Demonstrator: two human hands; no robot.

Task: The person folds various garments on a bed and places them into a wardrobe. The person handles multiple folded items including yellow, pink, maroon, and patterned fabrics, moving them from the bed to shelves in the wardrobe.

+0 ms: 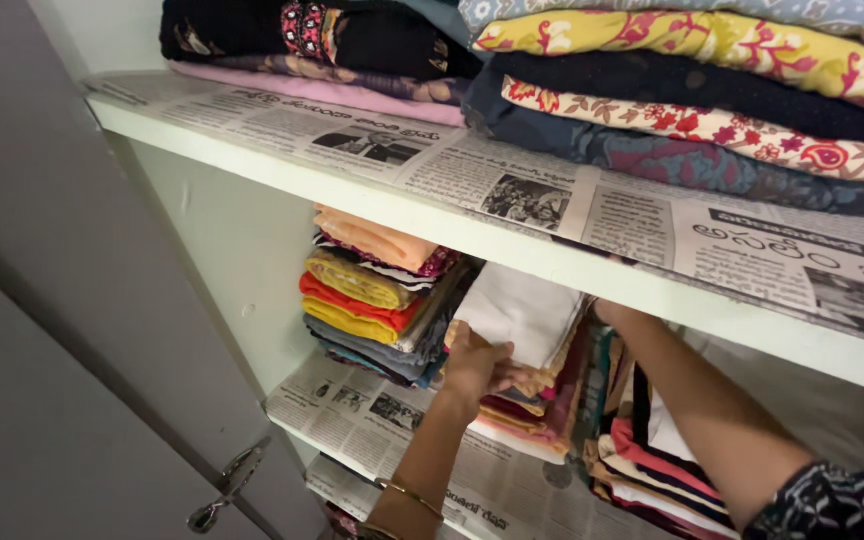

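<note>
My left hand [476,367] grips the front edge of a folded pile of clothes [524,400] on the lower cupboard shelf, under a white folded cloth [522,312] lying on top. My right hand [614,316] reaches in above the same pile, behind the white cloth, and its fingers are hidden by the shelf board and the cloth. Gold bangles [407,495] circle my left wrist. A dark patterned sleeve [832,505] covers my right upper arm.
Left of the pile stands a stack of orange, yellow and red folded clothes [377,300]. To the right lies another striped stack [652,460]. The upper shelf [372,190], lined with newspaper, carries two stacks of patterned clothes [692,90]. The grey cupboard door with a metal handle [224,490] hangs open at left.
</note>
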